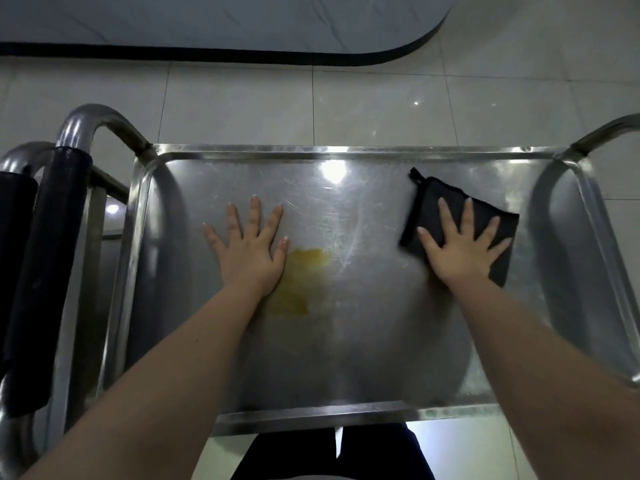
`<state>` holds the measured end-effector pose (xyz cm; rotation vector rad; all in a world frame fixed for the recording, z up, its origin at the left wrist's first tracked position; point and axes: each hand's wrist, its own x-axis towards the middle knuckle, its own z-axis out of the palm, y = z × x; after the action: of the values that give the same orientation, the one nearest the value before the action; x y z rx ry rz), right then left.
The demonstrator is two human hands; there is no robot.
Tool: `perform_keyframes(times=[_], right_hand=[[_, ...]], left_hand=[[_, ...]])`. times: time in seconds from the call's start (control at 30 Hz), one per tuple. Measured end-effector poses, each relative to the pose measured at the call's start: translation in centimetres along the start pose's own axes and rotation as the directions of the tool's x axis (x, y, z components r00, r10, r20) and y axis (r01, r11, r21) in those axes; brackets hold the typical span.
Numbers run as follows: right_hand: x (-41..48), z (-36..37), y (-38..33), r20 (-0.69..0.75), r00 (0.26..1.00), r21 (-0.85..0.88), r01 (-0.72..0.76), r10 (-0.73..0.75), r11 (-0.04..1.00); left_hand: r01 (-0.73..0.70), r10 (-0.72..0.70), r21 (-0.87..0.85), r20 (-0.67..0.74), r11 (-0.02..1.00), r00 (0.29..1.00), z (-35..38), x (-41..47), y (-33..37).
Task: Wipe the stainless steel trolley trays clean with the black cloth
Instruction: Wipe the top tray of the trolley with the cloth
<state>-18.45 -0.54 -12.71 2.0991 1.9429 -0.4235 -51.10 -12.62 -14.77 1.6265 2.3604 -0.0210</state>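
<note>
The stainless steel trolley's top tray (346,154) fills the middle of the view. A yellow smear (294,282) lies on its surface, left of centre. My left hand (249,251) rests flat on the steel with fingers spread, its thumb side at the smear's upper edge. My right hand (460,247) presses flat on the folded black cloth (426,202), which lies on the right part of the tray; the fingers are straight and spread over it.
Curved steel handle bars rise at the tray's left (100,123) and right (609,129) ends. A second trolley with dark padded bars (59,230) stands at the left. Pale floor tiles (242,98) and a white counter with a black edge (242,57) lie beyond.
</note>
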Motion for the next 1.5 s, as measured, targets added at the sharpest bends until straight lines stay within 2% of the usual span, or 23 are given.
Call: perform_keyframes(times=[0.03,0.1,0.17,0.23,0.3,0.33,0.43,0.5,0.57,0.6,0.67,0.73,0.8,0.87,0.9,0.97,1.03,1.1,1.17,1.2,1.27,1.37,1.5], right_hand=[[-1.0,0.8,-1.9,-0.009,0.999,-0.019,0.047,-0.047,0.999],[-3.8,3.0,-7.1,-0.022,0.97,-0.072,0.238,-0.24,0.969],[-7.0,4.8,-11.6,-0.03,0.89,-0.117,0.449,-0.455,0.886],[-8.3,5.3,-12.9,-0.044,0.835,-0.147,0.538,-0.548,0.83],[-7.2,4.8,-10.6,-0.05,0.841,-0.135,0.529,-0.539,0.838],[-6.4,4.4,-8.4,-0.054,0.872,-0.114,0.478,-0.486,0.871],[-4.6,2.9,0.1,-0.074,0.976,-0.083,0.198,-0.205,0.977],[-4.6,1.9,4.4,-0.029,0.998,-0.035,0.061,-0.062,0.998],[-5.2,1.7,4.4,0.006,1.0,-0.011,0.005,-0.005,1.0],[-5.6,2.0,2.8,0.003,1.0,-0.024,0.02,-0.02,1.0],[-7.5,3.4,-2.3,-0.005,0.983,-0.085,0.18,-0.181,0.98],[-10.7,5.3,-7.7,-0.014,0.906,-0.122,0.418,-0.422,0.9],[-13.1,6.3,-10.7,-0.052,0.828,-0.146,0.546,-0.558,0.825],[-12.8,6.3,-9.9,-0.08,0.817,-0.144,0.557,-0.571,0.818],[-11.9,6.1,-8.2,-0.094,0.84,-0.134,0.521,-0.534,0.843],[-9.8,5.5,-3.2,-0.092,0.921,-0.114,0.368,-0.378,0.923],[-7.9,4.3,2.4,-0.062,0.97,-0.12,0.227,-0.236,0.966],[-6.9,3.1,5.6,-0.001,0.982,-0.119,0.185,-0.187,0.975],[-7.0,3.0,5.0,0.018,0.985,-0.123,0.171,-0.17,0.978],[-7.7,3.4,3.5,0.008,0.983,-0.134,0.184,-0.184,0.974],[-10.5,5.1,-1.2,-0.004,0.947,-0.159,0.317,-0.322,0.935],[-16.2,7.9,-8.3,-0.077,0.808,-0.163,0.568,-0.585,0.806],[-17.5,8.2,-10.6,-0.12,0.741,-0.173,0.64,-0.661,0.749]], left_hand=[[0.001,-0.001,0.002,0.003,1.0,1.0,-0.1,0.1,-0.1],[0.003,-0.003,0.005,0.011,1.0,1.0,-0.2,0.2,-0.3],[0.008,-0.008,0.004,0.019,1.0,1.0,-0.3,0.1,-0.3],[0.009,-0.009,0.007,0.013,1.0,1.0,-0.4,0.0,-0.2],[0.004,-0.004,0.004,0.016,1.0,1.0,-0.4,0.0,-0.1],[-0.004,0.004,-0.001,0.021,1.0,1.0,-0.4,-0.1,-0.1],[-0.011,0.011,0.0,0.024,1.0,1.0,-0.3,-0.1,0.0],[0.006,-0.006,0.008,0.026,1.0,1.0,-0.1,-0.1,0.3],[0.017,-0.017,0.018,0.026,1.0,1.0,0.0,0.0,0.4],[0.017,-0.018,0.02,0.027,1.0,0.999,0.0,0.1,0.4],[0.017,-0.017,0.021,0.03,1.0,0.999,-0.1,0.2,0.2],[0.017,-0.018,0.021,0.03,1.0,0.999,-0.2,0.3,-0.1],[0.017,-0.018,0.017,0.028,1.0,0.999,-0.3,0.1,-0.3],[0.012,-0.012,0.002,0.023,1.0,1.0,-0.4,0.0,-0.3],[0.011,-0.011,-0.004,0.027,1.0,1.0,-0.5,0.0,-0.3],[0.013,-0.014,0.002,0.035,1.0,0.999,-0.5,0.0,-0.2],[0.013,-0.014,0.019,0.036,1.0,0.999,-0.5,0.0,0.0],[0.017,-0.018,0.028,0.032,0.999,0.999,-0.4,0.0,0.2],[0.025,-0.026,0.036,0.029,0.999,0.999,-0.2,0.1,0.2],[0.026,-0.027,0.037,0.029,0.999,0.999,-0.1,0.1,0.2],[0.025,-0.026,0.038,0.03,0.999,0.999,-0.1,0.1,0.1],[0.025,-0.027,0.049,0.039,0.998,0.999,-0.3,0.2,0.0],[0.01,-0.012,0.043,0.049,0.999,0.999,-0.7,0.1,0.1]])
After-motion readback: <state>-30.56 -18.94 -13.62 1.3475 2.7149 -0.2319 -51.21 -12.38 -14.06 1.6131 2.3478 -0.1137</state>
